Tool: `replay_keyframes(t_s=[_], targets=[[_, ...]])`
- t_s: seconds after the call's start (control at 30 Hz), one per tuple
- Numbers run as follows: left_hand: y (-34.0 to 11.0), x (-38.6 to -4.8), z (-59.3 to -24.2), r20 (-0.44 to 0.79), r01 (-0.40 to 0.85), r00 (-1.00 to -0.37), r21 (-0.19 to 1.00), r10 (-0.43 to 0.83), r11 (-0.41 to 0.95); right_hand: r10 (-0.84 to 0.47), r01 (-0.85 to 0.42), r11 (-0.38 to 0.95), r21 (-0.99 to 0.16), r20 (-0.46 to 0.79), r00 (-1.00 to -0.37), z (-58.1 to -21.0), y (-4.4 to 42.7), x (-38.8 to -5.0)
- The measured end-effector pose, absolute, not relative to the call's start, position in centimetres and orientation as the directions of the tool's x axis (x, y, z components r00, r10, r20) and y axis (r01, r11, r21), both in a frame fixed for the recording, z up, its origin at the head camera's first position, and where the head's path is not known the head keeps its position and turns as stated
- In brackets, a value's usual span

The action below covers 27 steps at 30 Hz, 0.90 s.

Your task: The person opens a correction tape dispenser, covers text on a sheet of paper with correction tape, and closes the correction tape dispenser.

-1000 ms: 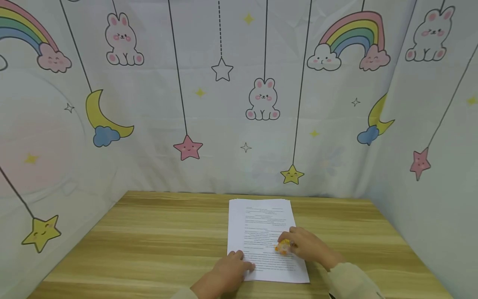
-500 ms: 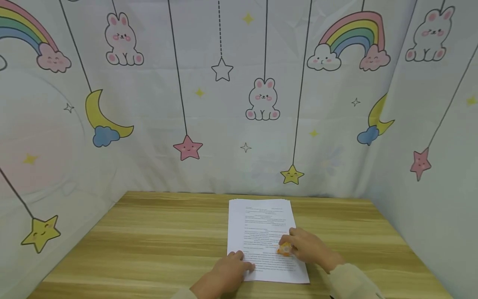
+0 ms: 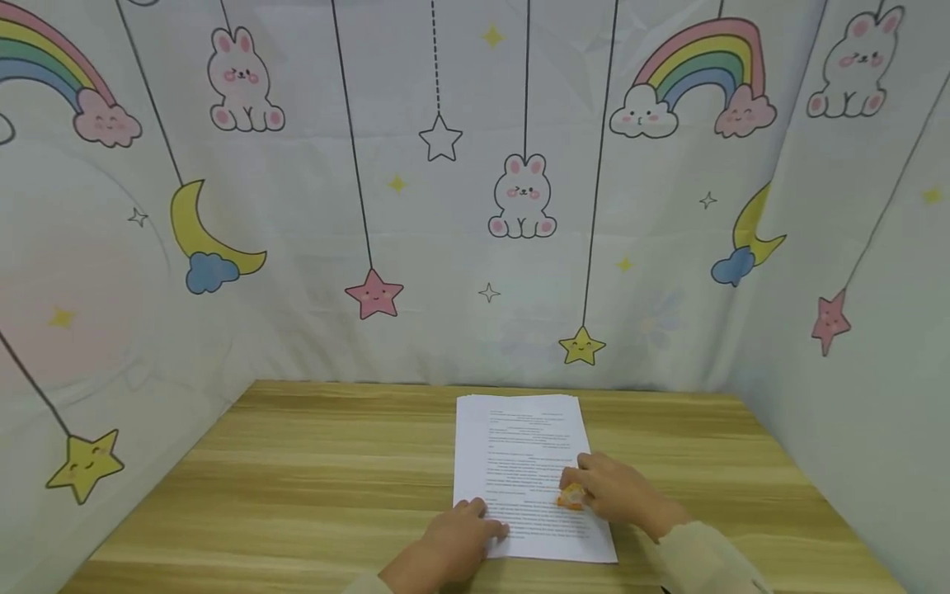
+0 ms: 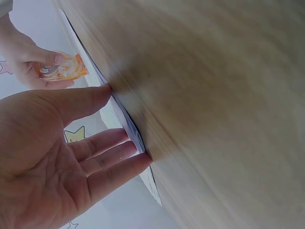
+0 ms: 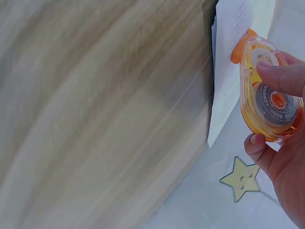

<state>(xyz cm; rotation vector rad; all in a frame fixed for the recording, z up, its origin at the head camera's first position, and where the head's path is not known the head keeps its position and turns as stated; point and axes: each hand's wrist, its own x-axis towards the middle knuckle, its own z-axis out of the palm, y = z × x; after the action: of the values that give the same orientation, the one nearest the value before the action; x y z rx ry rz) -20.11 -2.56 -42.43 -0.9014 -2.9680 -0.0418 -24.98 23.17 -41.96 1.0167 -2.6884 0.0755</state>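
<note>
A stack of printed paper sheets [image 3: 475, 445] lies on the table, text side up. My right hand [image 3: 619, 495] grips an orange, see-through correction tape [image 3: 571, 497] over the right part of the printed lines. In the right wrist view, the thumb presses on the side of the correction tape [image 5: 274, 102], and its orange tip meets the top sheet. My left hand [image 3: 456, 540] rests on the lower left edge of the stack. Seen from the left wrist, that hand [image 4: 52, 157] has its fingers extended, the fingertips touching the paper edge.
The wooden table [image 3: 319, 462] spreads out on both sides of the stack. A white cloth backdrop [image 3: 445, 330] with printed rabbits, stars and rainbows hangs behind the table and along both sides.
My right hand has slid the correction tape a little to the right and slightly nearer to me over the page. The left hand and the paper stack keep their places.
</note>
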Motion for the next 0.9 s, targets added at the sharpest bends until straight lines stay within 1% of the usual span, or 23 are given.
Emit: replay_keyframes(t_s=[0.1,0.27,0.43,0.6,0.9], targets=[[-2.53,-20.2,-42.39,0.033,0.55,-0.835,0.019,0.549,0.835,-0.673,-0.674,0.733,0.097,0.248,-0.697,-41.64,22.99,-24.98],[-2.52,-20.24,-42.44,0.02,0.542,-0.84,0.03,0.542,0.84,-0.7,-0.685,0.713,0.148,0.209,-0.683,-41.32,22.79,-25.03],[-2.51,-20.32,-42.45,0.025,0.55,-0.835,0.028,0.55,0.835,-0.718,-0.69,0.696,0.199,0.21,-0.663,-41.26,22.85,-25.05],[-2.5,-20.4,-42.52,0.023,0.553,-0.833,0.017,0.552,0.833,-0.727,-0.695,0.687,0.212,0.207,-0.655,-41.23,23.05,-25.06],[-2.62,-20.38,-42.42,0.034,0.557,-0.83,0.033,0.556,0.83,-0.732,-0.702,0.681,0.206,0.216,-0.646,-40.97,23.47,-24.81]])
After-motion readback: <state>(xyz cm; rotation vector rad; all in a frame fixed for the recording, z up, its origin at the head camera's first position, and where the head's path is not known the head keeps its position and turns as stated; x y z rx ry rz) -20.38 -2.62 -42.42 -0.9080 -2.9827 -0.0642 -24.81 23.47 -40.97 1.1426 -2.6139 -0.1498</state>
